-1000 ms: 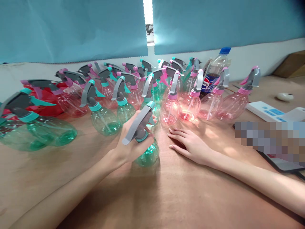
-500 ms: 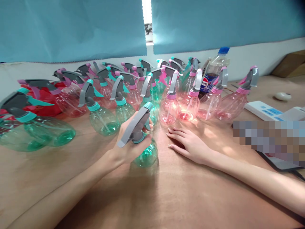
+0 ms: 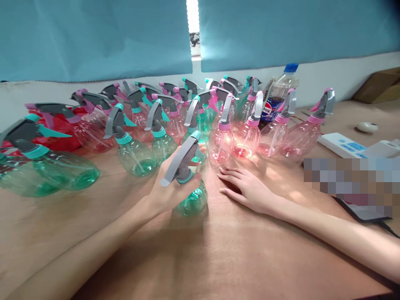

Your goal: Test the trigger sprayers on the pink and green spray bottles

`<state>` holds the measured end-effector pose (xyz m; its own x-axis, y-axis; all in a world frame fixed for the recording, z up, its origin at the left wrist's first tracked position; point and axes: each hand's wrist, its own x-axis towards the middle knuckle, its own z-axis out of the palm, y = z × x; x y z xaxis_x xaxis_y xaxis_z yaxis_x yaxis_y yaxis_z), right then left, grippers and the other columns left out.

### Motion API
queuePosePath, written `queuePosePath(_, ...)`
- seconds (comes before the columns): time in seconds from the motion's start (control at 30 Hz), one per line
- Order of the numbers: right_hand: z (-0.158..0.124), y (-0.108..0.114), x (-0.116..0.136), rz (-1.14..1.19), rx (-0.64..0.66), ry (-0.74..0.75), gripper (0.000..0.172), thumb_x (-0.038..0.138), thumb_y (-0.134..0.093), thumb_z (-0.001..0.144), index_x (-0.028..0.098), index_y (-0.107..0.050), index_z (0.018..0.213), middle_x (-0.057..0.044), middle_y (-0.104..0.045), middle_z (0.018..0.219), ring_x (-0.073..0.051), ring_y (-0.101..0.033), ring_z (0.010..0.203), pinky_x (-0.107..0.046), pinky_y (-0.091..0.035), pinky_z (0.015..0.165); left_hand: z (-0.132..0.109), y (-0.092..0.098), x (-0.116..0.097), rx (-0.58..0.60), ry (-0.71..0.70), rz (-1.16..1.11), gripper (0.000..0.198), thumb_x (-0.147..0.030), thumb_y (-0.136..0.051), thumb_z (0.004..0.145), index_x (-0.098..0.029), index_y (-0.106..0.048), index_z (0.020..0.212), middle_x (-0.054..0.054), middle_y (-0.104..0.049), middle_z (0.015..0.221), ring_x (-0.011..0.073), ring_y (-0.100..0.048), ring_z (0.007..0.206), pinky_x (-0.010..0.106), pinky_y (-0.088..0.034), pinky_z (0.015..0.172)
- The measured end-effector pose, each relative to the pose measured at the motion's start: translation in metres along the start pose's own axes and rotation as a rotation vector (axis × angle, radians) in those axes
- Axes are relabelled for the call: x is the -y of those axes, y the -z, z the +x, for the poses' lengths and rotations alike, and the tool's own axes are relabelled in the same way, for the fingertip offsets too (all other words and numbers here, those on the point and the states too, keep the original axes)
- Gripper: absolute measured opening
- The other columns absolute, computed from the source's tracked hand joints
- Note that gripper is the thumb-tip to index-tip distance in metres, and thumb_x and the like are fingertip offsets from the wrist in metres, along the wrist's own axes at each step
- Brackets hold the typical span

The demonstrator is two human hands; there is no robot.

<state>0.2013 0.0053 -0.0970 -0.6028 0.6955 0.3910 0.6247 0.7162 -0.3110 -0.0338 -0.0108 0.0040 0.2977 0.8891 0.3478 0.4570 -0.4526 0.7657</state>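
Observation:
My left hand [image 3: 168, 187] is at the green spray bottle [image 3: 192, 202] in the middle of the table, its fingers around the neck below the grey trigger head. This bottle stands on the wooden table [image 3: 218, 254]. To its right, my right hand [image 3: 245, 185] rests on the table with the fingers stretched out and nothing in it. Just behind my right hand stand pink spray bottles [image 3: 220, 146]. Two green spray bottles [image 3: 136, 156] are behind and to the left of my left hand.
More green bottles [image 3: 65, 171] stand at the left, near red plastic [image 3: 67, 137]. Several spray bottles fill the back. A cola bottle [image 3: 273, 104], white power strip [image 3: 343, 143], white mouse [image 3: 366, 127] and cardboard box [image 3: 375, 87] are at the right; a pixelated device lies nearer.
The grey head of the held bottle has shifted slightly right and upward, and the fingers of my left hand have moved a little around it. My right hand has hardly moved.

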Motion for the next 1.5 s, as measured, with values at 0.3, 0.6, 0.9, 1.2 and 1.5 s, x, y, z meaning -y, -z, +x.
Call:
queuePosePath(0.3,0.0004,0.0003,0.0003,0.0,0.003,-0.002,0.042,0.038,-0.051,0.099,0.009,-0.064,0.126,-0.018,-0.067,0.129,-0.032,-0.06,0.123,-0.051,-0.051,0.102,0.002,-0.0015,0.0062,0.0,-0.065,0.015,0.052,-0.024,-0.059,0.08,-0.022,-0.053,0.132,0.006,-0.071,0.107,0.0167,-0.066,0.079,0.035,-0.058,0.083)
queuePosePath(0.6,0.0004,0.0002,0.0007,0.006,-0.005,-0.001,0.039,0.038,-0.052,0.098,0.013,-0.064,0.127,-0.017,-0.067,0.129,-0.032,-0.061,0.123,-0.053,-0.051,0.101,0.0002,-0.0012,0.0033,-0.024,-0.06,0.046,0.052,-0.025,-0.058,0.079,-0.022,-0.056,0.13,0.006,-0.073,0.097,0.0177,-0.065,0.07,0.034,-0.057,0.071)
queuePosePath(0.9,-0.0003,-0.0012,-0.0005,0.018,-0.014,-0.005,0.04,0.038,-0.053,0.097,0.013,-0.064,0.128,-0.017,-0.067,0.129,-0.032,-0.06,0.123,-0.052,-0.05,0.102,0.0006,-0.0019,0.0015,-0.021,-0.081,0.072,0.055,-0.02,-0.056,0.079,-0.021,-0.053,0.134,0.004,-0.072,0.098,0.0125,-0.056,0.059,0.031,-0.058,0.071)
queuePosePath(1.2,0.0005,-0.0006,0.0006,0.016,-0.009,-0.004,0.039,0.036,-0.055,0.097,0.013,-0.065,0.127,-0.018,-0.067,0.129,-0.033,-0.06,0.123,-0.053,-0.05,0.102,0.0013,-0.0022,0.0017,-0.011,-0.067,0.06,0.053,-0.02,-0.056,0.079,-0.021,-0.053,0.132,0.005,-0.071,0.109,0.0129,-0.06,0.067,0.03,-0.058,0.073)
queuePosePath(1.5,0.0002,-0.0001,0.0015,0.015,-0.004,-0.008,0.038,0.036,-0.053,0.098,0.015,-0.064,0.127,-0.017,-0.067,0.129,-0.033,-0.06,0.123,-0.055,-0.051,0.102,0.0,-0.002,-0.0013,-0.025,-0.091,0.047,0.046,-0.019,-0.057,0.081,-0.02,-0.055,0.126,0.009,-0.069,0.116,0.0187,-0.067,0.084,0.033,-0.057,0.076)
